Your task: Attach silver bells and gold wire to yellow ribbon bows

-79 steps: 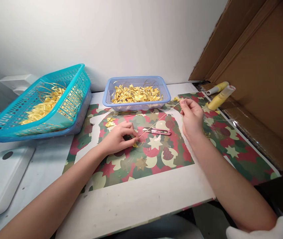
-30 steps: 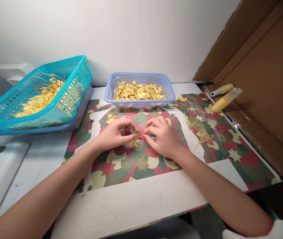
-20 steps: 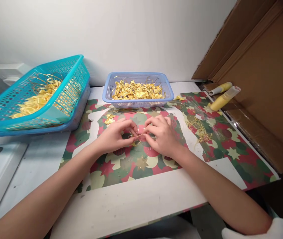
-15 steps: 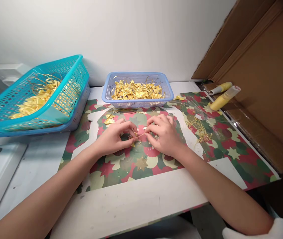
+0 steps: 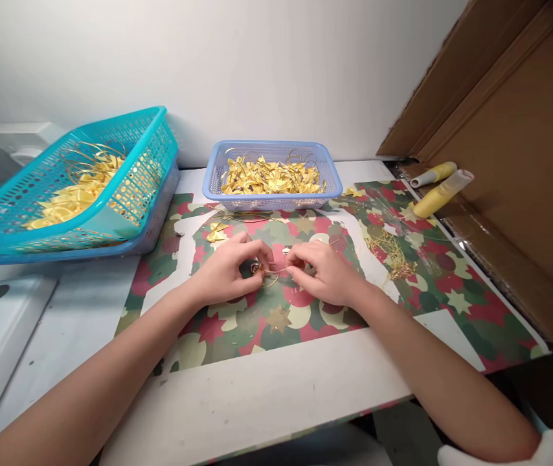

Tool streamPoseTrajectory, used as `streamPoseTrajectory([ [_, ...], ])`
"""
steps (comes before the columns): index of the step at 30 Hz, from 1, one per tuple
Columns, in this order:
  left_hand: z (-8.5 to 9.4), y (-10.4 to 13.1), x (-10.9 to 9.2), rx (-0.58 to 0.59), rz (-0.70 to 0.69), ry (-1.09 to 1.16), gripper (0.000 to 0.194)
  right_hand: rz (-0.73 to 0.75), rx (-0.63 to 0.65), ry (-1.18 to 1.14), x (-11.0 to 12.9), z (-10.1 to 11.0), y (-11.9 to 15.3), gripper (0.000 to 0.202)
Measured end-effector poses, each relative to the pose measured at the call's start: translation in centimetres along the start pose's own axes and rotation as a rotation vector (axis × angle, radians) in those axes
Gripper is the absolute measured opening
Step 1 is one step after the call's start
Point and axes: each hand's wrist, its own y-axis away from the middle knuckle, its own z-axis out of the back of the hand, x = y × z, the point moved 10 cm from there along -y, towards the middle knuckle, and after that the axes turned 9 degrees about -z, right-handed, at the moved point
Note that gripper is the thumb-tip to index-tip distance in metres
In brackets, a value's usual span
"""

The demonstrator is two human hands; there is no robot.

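Observation:
Near the middle of the patterned sheet (image 5: 276, 317), my left hand (image 5: 232, 270) pinches a small gold piece with thin wire (image 5: 272, 281) looping out below the fingertips. My right hand (image 5: 322, 270) is closed just to the right, thumb and forefinger pinching the end of a thin gold strand that runs between both hands. Most of the gold piece is hidden by the left fingers. A yellow bow (image 5: 217, 232) lies beyond my left hand, with loose gold wires behind it. Farther back stands a blue-violet basket (image 5: 272, 202) of yellow bows.
A turquoise basket (image 5: 153, 139) of yellow bows sits in another basket at left. A white device (image 5: 2, 343) is nearer. Right are gold strands (image 5: 393, 252), two yellow-wrapped tubes (image 5: 444, 194) and a cardboard box (image 5: 509, 149).
My right hand's fingers have drawn in closer together around the strand, where they were more spread before. The whole view has shifted slightly.

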Motion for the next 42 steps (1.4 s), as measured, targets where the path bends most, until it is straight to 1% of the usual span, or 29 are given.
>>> streamPoseTrajectory([
  [2,0.1,0.0,-0.3,0.005,-0.018,0.005,0.024,-0.027,0.045,-0.006,-0.2,-0.7,0.0,0.015],
  [5,0.3,0.0,-0.4,0.014,-0.023,0.016,0.027,-0.037,0.062,0.001,-0.3,-1.1,0.0,0.014],
  [14,0.9,-0.2,-0.1,-0.007,-0.003,-0.014,0.02,-0.037,0.011,-0.007,-0.4,-0.8,-0.1,0.013],
  [20,0.4,-0.5,0.0,0.034,0.021,-0.046,0.014,-0.038,-0.007,-0.038,-0.1,-0.7,0.0,0.011],
  [25,0.7,-0.4,0.3,0.001,0.029,-0.06,0.012,-0.128,-0.033,-0.144,-1.1,0.1,0.0,0.006],
  [28,1.0,-0.4,0.2,-0.025,0.014,-0.052,0.009,-0.17,-0.031,-0.183,-1.7,0.9,0.1,0.009],
  [33,0.9,-0.3,0.4,-0.031,0.054,-0.035,0.009,-0.188,0.022,-0.23,-2.1,1.9,0.1,0.013],
  [38,0.7,-0.3,0.2,-0.04,0.06,-0.018,0.008,-0.215,0.061,-0.222,-2.7,2.1,0.2,0.013],
  [42,0.2,-0.1,0.2,-0.011,0.065,-0.007,0.007,-0.203,0.077,-0.2,-3.1,2.3,0.4,0.013],
])
